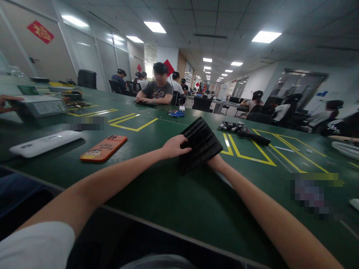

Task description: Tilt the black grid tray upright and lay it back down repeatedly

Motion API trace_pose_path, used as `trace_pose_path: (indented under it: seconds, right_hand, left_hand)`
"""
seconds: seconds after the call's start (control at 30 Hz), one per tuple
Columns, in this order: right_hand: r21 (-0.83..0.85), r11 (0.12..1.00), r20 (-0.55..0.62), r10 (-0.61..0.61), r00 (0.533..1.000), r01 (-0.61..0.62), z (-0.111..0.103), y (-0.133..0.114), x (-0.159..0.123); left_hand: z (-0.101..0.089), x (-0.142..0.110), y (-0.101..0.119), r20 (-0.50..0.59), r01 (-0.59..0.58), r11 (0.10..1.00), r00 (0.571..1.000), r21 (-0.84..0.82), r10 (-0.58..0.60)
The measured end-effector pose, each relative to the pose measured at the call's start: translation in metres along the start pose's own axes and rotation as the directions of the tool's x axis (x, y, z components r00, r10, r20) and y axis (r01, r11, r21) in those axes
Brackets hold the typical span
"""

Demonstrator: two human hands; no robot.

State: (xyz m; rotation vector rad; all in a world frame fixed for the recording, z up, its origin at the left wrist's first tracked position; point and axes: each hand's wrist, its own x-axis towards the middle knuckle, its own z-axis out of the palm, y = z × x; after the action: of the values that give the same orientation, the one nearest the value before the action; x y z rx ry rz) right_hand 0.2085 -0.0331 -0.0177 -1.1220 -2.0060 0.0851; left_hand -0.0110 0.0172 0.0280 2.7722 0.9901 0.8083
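Both hands hold a black tray (200, 144) with ridges or compartments across its face, tilted above the green table. My left hand (176, 146) is closed on its left edge, thumb over the front. My right hand (216, 163) grips the lower right edge from behind, and the tray hides most of its fingers. To the left of my left hand lies an orange phone (104, 148) with a cartoon on its case. Past the tray, on the right, are several dark and silver cylindrical parts (232, 126) and a black tube-like piece (255, 137).
The green table (157, 183) carries yellow taped outlines. A long white device (47, 144) lies at the left, with a grey box (42, 106) behind it. A blue item (176, 113) sits at the far side, near a seated person (158, 87). More people sit farther back.
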Motion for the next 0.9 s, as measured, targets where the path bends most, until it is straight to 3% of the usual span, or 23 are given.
trace_pose_path:
  seconds: [0.1,0.23,0.33,0.43,0.53,0.6,0.67,0.73,0.8,0.9]
  right_hand:
    - [-0.108,0.955,-0.064,0.27,0.961,-0.276,-0.027,0.012,0.0]
    - [-0.388,0.688,-0.18,0.596,0.783,-0.613,-0.07,0.026,-0.012]
    - [-0.523,0.486,-0.225,0.713,0.664,-0.7,-0.087,0.034,-0.026]
    - [-0.578,0.404,-0.209,0.766,0.607,-0.709,-0.091,0.04,-0.035]
    - [-0.621,0.375,-0.228,0.754,0.616,-0.688,-0.088,0.042,-0.037]
    - [-0.651,0.379,-0.26,0.703,0.662,-0.658,-0.083,0.04,-0.034]
    - [-0.672,0.42,-0.256,0.641,0.724,-0.61,-0.074,0.032,-0.028]
    - [-0.688,0.492,-0.194,0.584,0.788,-0.534,-0.059,0.019,-0.022]
    - [-0.685,0.583,-0.078,0.538,0.84,-0.437,-0.041,0.003,-0.016]
    - [-0.612,0.737,0.184,0.484,0.856,-0.285,-0.014,-0.021,-0.01]
  left_hand:
    - [-0.015,0.002,-0.025,-0.1,0.187,0.971,0.98,0.152,-0.173]
    - [-0.036,-0.002,-0.071,-0.141,0.447,0.803,0.893,0.394,-0.427]
    - [-0.045,-0.008,-0.098,-0.126,0.554,0.664,0.806,0.502,-0.578]
    - [-0.047,-0.011,-0.111,-0.085,0.608,0.581,0.727,0.541,-0.681]
    - [-0.048,-0.01,-0.112,-0.141,0.63,0.559,0.721,0.539,-0.678]
    - [-0.045,-0.008,-0.104,-0.238,0.613,0.603,0.774,0.511,-0.586]
    - [-0.036,-0.005,-0.088,-0.279,0.526,0.712,0.851,0.466,-0.445]
    - [-0.019,-0.003,-0.065,-0.209,0.346,0.842,0.936,0.414,-0.282]
    - [0.001,-0.002,-0.041,-0.056,0.117,0.924,0.993,0.364,-0.104]
    - [0.028,-0.002,-0.014,0.148,-0.103,0.949,0.987,0.298,0.061]
